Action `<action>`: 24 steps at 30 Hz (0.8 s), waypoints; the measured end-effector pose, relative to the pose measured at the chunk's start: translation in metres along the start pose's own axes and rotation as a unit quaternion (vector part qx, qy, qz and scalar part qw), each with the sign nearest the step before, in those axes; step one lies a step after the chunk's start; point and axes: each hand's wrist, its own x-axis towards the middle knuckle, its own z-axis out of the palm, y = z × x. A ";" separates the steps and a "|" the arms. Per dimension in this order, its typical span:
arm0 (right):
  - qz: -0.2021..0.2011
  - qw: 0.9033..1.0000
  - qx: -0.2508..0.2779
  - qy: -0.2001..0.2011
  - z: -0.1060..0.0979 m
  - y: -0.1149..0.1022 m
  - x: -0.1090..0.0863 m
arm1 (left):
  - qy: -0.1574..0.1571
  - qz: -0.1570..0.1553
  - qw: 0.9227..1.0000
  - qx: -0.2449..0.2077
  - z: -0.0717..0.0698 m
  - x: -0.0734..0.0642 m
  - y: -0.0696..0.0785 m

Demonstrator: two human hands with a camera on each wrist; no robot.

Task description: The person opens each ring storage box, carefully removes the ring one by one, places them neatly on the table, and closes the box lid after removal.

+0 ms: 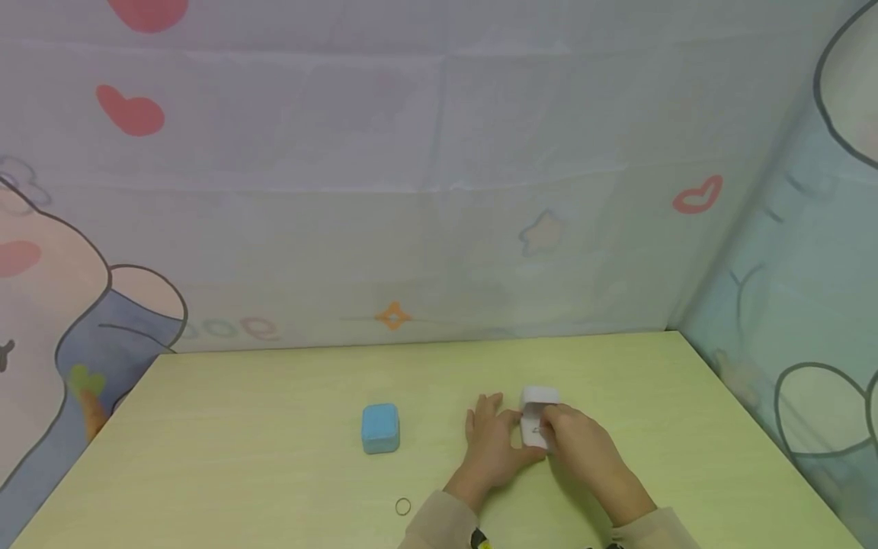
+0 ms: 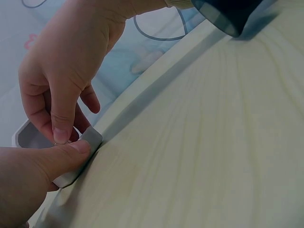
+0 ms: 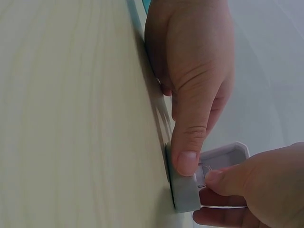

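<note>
Pale cloth printed with hearts, a star and cartoon shapes makes the backdrop (image 1: 384,122), rising behind a light wooden table (image 1: 240,442). Over its nearer part lean two hands. Their placing suggests shared work: the left hand (image 1: 495,450) grips the low base of a small white box (image 1: 532,418), thumb along the near side, probably so it won't slide, while the right hand (image 1: 590,451) reaches inside from the other side, thumb and fingers bent together. That box stands on the table right of centre, lid tipped up at the back, which leaves the inside within reach. Well to its left sits a closed blue box (image 1: 380,428), touched by neither hand. Nearer the person, a loose ring (image 1: 403,515) lies flat. Smallest is the thin ring in the white box (image 1: 536,431), seemingly pinched by the right fingertips.
</note>
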 end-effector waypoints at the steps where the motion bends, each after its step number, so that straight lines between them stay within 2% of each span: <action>1: 0.000 1.000 0.000 0.001 0.000 0.000 0.000 | 0.000 0.000 1.000 0.001 0.000 0.000 0.000; 24: 0.010 1.000 0.024 -0.009 -0.004 0.000 -0.001 | 0.003 0.000 1.000 -0.009 0.002 0.000 -0.002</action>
